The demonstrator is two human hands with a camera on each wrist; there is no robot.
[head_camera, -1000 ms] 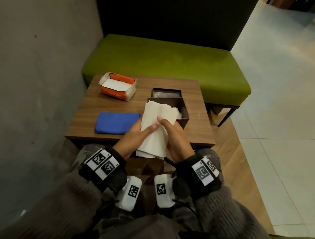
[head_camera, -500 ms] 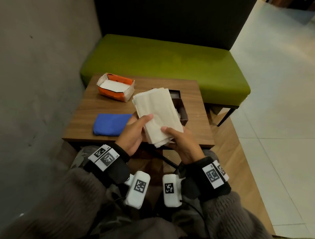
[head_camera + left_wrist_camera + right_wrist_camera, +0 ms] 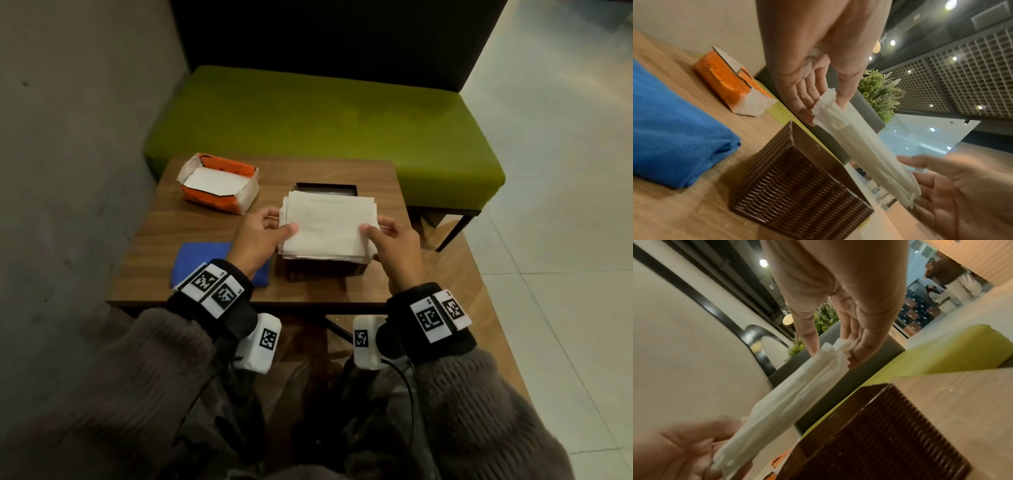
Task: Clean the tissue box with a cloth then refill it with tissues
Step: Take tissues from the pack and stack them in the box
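Observation:
A flat stack of white tissues [image 3: 327,224] hovers level just above the dark brown woven tissue box [image 3: 322,269]. My left hand [image 3: 262,233] pinches the stack's left edge, thumb on top and fingers beneath. My right hand [image 3: 394,240] pinches its right edge the same way. In the left wrist view the tissues [image 3: 863,151] hang clear of the open tissue box [image 3: 797,186], with my left hand [image 3: 818,104] at their near end. In the right wrist view my right hand [image 3: 830,350] grips the tissues [image 3: 797,394] above the tissue box [image 3: 890,434]. A folded blue cloth [image 3: 202,260] lies left of the box.
An opened orange tissue packet [image 3: 219,185] sits at the wooden table's [image 3: 178,240] far left. The box's dark lid [image 3: 325,188] lies behind the box. A green bench [image 3: 325,130] stands beyond the table, a grey wall to the left, tiled floor to the right.
The tissue stack went from upright in front of me to flat and level over the box. Both hands slid out to its opposite side edges and moved forward.

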